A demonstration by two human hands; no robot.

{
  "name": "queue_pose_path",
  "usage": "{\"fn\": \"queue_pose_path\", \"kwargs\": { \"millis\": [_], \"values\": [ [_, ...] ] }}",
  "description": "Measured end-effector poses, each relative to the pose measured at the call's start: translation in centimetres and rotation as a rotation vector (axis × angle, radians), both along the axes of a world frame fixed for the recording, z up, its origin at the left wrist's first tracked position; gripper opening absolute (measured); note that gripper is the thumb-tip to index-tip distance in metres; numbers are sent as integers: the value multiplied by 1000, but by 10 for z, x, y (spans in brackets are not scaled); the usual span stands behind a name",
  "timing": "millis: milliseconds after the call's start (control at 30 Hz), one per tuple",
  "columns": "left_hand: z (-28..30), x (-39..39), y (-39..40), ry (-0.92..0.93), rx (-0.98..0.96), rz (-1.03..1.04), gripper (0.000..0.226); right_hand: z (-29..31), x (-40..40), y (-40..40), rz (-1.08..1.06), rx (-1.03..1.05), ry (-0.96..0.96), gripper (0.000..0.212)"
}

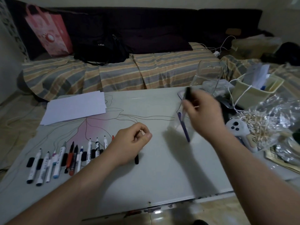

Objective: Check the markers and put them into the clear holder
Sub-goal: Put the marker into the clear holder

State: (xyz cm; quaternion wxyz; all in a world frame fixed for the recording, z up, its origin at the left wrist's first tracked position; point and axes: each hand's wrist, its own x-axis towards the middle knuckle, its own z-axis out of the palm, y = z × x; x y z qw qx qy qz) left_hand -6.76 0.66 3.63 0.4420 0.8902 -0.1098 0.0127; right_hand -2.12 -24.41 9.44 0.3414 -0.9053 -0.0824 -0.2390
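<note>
A row of several uncapped markers [65, 158], with black caps beside them, lies at the front left of the white board [155, 168]. The clear holder [190, 132] stands right of centre with a purple marker [184, 129] leaning inside it. My right hand [203, 112], blurred, grips a black marker [188, 93] that points up just above the holder's rim. My left hand [131, 143] rests on the board as a loose fist between the row and the holder. A short black piece [136, 159] pokes out under its heel; I cannot tell if the hand holds it.
White paper sheets [76, 108] lie at the board's back left. A second clear container [209, 75] stands behind the holder. A cream bag [253, 93], a white controller [238, 127] and a plastic bag of small sticks [259, 124] crowd the right side. A striped sofa [123, 70] runs behind.
</note>
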Motion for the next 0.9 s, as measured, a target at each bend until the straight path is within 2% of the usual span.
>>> {"fn": "queue_pose_path", "kwargs": {
  "millis": [100,167,233,333,367,467,533,633,733,800,900],
  "values": [
    [-12,0,3,4,226,-80,9,-4,2,-21,-172,120,-14,40],
    [-20,1,4,8,404,-156,11,-14,2,-26,-230,-1,16,49],
    [-28,2,5,11,507,-228,12,-27,6,-28,-234,-144,64,42],
    [-33,2,5,31,541,-277,12,-39,11,-29,-157,-333,164,23],
    [-35,3,5,35,542,-280,12,-42,12,-28,-125,-379,214,24],
    [-40,3,6,64,556,-286,13,-42,13,-28,-39,-450,374,58],
    [-42,3,7,89,559,-281,14,-42,15,-29,-34,-424,389,66],
    [-44,10,16,123,580,-236,18,-44,15,-25,-90,-353,262,59],
    [-40,19,34,113,561,-88,26,-41,10,-4,-127,-307,109,44],
    [-37,24,49,76,553,79,35,-49,6,22,10,-319,161,38],
    [-37,30,68,46,567,257,32,-76,-8,67,294,-411,369,37]
  ]
}}
